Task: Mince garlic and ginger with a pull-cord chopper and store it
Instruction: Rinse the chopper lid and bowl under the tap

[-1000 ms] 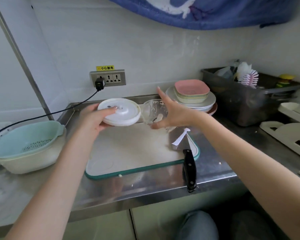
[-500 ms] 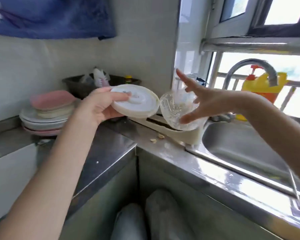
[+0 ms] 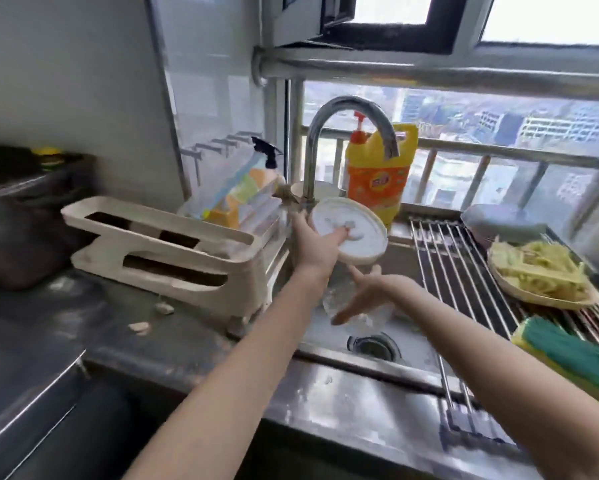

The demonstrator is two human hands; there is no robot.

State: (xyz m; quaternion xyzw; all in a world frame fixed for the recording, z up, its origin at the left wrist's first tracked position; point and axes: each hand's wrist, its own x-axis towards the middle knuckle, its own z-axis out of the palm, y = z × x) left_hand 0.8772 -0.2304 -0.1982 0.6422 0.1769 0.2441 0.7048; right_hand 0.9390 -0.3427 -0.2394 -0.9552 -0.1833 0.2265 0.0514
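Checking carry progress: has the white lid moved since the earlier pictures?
Yes. The lid, gripped by the left hand, went from the cutting-board counter to over the sink, below the faucet.

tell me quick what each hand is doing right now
Left hand: grips the white chopper lid over the sink.
Right hand: holds the clear chopper bowl, fingers spread.

The chopper's white round lid (image 3: 348, 235) is off its bowl and tilted, its top face toward the camera. The left hand (image 3: 313, 247) grips its left edge, thumb across the top near the centre knob. Just below it the clear plastic chopper bowl (image 3: 357, 313) hangs over the sink, tipped on its side, the right hand's (image 3: 369, 296) spread fingers against its wall.
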